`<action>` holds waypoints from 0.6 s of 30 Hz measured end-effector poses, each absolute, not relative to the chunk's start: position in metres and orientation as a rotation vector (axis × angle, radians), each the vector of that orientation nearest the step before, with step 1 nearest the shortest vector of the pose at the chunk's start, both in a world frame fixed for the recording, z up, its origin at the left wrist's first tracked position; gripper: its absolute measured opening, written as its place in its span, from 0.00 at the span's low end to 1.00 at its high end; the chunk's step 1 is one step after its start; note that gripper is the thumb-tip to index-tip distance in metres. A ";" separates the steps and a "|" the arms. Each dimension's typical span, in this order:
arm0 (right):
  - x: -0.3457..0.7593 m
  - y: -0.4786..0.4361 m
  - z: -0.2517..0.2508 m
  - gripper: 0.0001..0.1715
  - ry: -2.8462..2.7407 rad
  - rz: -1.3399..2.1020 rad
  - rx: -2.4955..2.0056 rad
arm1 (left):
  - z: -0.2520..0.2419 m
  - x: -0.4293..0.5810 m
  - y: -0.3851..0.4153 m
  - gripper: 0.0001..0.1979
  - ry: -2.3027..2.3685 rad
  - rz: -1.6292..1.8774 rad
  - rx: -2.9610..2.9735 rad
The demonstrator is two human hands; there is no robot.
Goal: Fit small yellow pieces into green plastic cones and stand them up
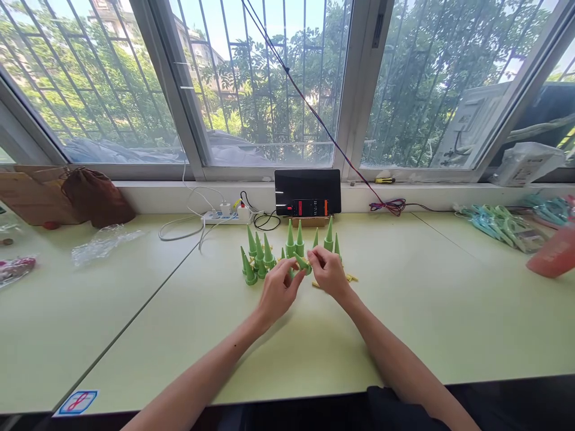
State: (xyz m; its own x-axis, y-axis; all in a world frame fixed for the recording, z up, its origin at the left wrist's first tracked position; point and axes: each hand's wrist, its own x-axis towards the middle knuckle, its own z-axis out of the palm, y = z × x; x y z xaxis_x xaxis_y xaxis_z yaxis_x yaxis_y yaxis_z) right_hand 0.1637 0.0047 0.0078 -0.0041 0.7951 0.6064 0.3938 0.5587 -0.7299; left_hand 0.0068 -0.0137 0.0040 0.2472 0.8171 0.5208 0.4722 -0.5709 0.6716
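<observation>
My left hand (281, 287) pinches a green plastic cone-shaped spike (302, 262), tilted with its tip toward the left and its wider base toward the right. At that base end, my right hand (330, 272) has its thumb and fingers pressed together; whatever they hold is too small to make out. Several like green cones (250, 272) stand upright on the table to the left of my hands and behind them. Small yellow pieces (353, 278) lie on the table beside my right hand, and more show among the cones.
A tablet (308, 185) with a phone leaning on it stands behind the cones. Back left are a power strip (224, 216) with cables, a clear plastic bag (101, 244) and a brown pouch (99, 197). At right lie bagged blue-green parts (498, 224) and a red container (554, 251).
</observation>
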 end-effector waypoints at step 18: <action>0.163 0.002 0.008 0.18 -1.641 0.364 -0.978 | 0.008 0.011 -0.011 0.24 0.845 0.917 1.267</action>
State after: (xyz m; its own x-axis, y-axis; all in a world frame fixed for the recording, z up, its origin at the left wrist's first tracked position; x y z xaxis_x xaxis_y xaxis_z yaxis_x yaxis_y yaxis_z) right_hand 0.1634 0.0020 0.0079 -0.0204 0.7537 0.6569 0.4051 0.6069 -0.6838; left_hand 0.0108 -0.0114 0.0083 0.4073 0.9130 -0.0219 -0.0965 0.0669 0.9931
